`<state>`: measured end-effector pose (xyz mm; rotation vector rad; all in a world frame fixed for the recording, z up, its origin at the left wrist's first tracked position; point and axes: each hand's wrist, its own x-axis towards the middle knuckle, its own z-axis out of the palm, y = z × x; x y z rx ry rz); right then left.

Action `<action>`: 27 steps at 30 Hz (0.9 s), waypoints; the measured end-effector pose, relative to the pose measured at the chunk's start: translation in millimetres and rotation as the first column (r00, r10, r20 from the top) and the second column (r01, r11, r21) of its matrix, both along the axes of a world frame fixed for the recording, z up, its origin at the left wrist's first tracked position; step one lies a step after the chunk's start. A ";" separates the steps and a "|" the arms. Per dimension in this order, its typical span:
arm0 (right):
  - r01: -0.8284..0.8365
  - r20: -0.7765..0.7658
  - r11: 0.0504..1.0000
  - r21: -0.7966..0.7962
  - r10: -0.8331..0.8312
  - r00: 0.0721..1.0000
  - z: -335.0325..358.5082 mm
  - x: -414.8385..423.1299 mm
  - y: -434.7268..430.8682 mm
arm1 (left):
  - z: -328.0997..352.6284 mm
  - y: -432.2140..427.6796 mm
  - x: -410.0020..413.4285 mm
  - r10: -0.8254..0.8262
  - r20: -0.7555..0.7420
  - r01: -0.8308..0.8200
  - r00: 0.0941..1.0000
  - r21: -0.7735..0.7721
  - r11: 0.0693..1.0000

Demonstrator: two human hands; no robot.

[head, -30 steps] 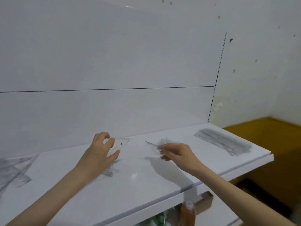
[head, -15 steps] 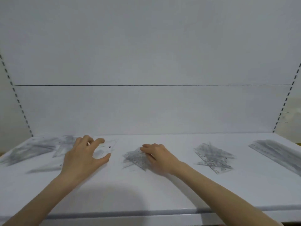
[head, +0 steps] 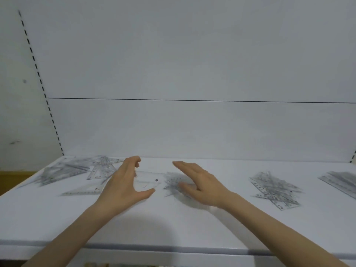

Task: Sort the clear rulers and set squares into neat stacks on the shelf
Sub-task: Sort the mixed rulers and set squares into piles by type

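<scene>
On the white shelf point(head: 173, 226), my left hand point(head: 121, 185) grips a clear set square point(head: 147, 180) between curled fingers and thumb. My right hand point(head: 200, 182) is held flat with straight fingers just over a small jumble of clear rulers point(head: 172, 183) at the middle of the shelf. At the far left lies a loose heap of clear rulers point(head: 63, 170), with clear set squares point(head: 101, 169) beside it. Another set square point(head: 82, 192) lies flat in front of them. A crossed pile of rulers point(head: 275, 187) sits to the right.
A tidier stack of long rulers point(head: 341, 183) runs off the right edge. The shelf's white back panel point(head: 192, 128) rises right behind the piles. Its front lip point(head: 173, 249) crosses the view below my forearms.
The view has swung left, bringing the left heap fully into sight. My right hand has lifted from the middle jumble and straightened its fingers. My left hand still holds the set square.
</scene>
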<state>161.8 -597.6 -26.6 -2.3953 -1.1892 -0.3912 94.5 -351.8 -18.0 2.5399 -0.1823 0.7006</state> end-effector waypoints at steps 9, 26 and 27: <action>-0.137 0.385 0.960 0.243 0.034 0.922 15.0 -0.1 -10.3 | 15.3 -33.5 7.2 -0.232 0.083 0.235 0.969 -0.031 0.971; 0.366 0.283 0.902 -0.227 -0.298 0.911 15.9 31.7 24.1 | -29.6 146.4 -15.4 0.245 -0.158 -0.246 0.957 0.015 0.969; 0.312 0.266 0.924 -0.220 -0.251 0.931 19.7 28.7 46.5 | -31.2 150.7 -18.5 0.221 -0.197 -0.219 0.955 0.034 0.975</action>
